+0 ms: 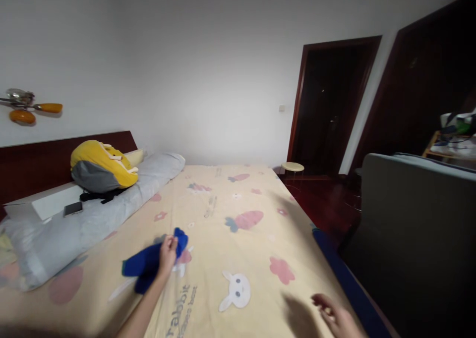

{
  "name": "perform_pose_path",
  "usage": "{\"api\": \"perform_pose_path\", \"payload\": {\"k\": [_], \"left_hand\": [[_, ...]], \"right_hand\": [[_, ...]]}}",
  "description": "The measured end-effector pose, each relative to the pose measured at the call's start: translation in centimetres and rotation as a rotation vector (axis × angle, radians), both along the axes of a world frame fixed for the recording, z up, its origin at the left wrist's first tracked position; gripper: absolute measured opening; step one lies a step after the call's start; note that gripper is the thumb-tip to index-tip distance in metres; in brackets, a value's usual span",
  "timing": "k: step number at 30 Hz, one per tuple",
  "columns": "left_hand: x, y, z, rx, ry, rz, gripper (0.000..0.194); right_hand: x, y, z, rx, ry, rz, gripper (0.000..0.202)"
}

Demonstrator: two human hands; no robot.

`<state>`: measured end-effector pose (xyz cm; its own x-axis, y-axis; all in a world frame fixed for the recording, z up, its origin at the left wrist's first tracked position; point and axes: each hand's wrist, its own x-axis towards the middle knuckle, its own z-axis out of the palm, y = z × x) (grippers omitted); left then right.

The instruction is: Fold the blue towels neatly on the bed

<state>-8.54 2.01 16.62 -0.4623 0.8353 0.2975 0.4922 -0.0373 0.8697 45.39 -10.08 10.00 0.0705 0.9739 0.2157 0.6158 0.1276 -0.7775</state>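
Note:
My left hand [168,250] is closed, gripping a bright blue piece of fabric [143,264], perhaps a garment, just above the bed. One bunched end pokes out past my fingers and the wider part spreads left, with a thin green edge at its tip. My right hand [330,312] is over the bed's lower right part, fingers loosely curled and apart, with nothing in them. It casts a shadow on the cream bedsheet [208,273], printed with rabbits, carrots and flowers. A darker blue fabric strip [342,273] lies along the bed's right edge, near my right hand.
Along the headboard lie a long grey pillow [89,234], a yellow and grey backpack [100,167], a white flat box [55,201] and a dark phone-like object [73,208]. Right of the bed stand a round stool [292,167] and a large dark panel [412,239].

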Motion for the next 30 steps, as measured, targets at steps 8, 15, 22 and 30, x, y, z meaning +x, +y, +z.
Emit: {"api": "perform_pose_path", "payload": {"k": [8,15,22,30], "left_hand": [[18.9,-6.2,-5.0,-0.127,-0.342,-0.678,0.043],[20.3,-7.5,-7.2,-0.351,-0.682,-0.783,0.039],[19.4,-7.4,-8.8,-0.374,-0.731,-0.691,0.050],[19.0,-7.3,-8.5,-0.360,-0.606,-0.729,0.048]], "right_hand": [[-19.0,2.6,3.1,-0.125,0.416,0.279,0.059],[-18.4,2.7,-0.8,-0.119,0.466,0.233,0.047],[-17.5,2.5,-2.4,-0.110,0.489,0.197,0.047],[-17.7,2.7,-3.8,-0.187,0.253,0.110,0.052]]}}
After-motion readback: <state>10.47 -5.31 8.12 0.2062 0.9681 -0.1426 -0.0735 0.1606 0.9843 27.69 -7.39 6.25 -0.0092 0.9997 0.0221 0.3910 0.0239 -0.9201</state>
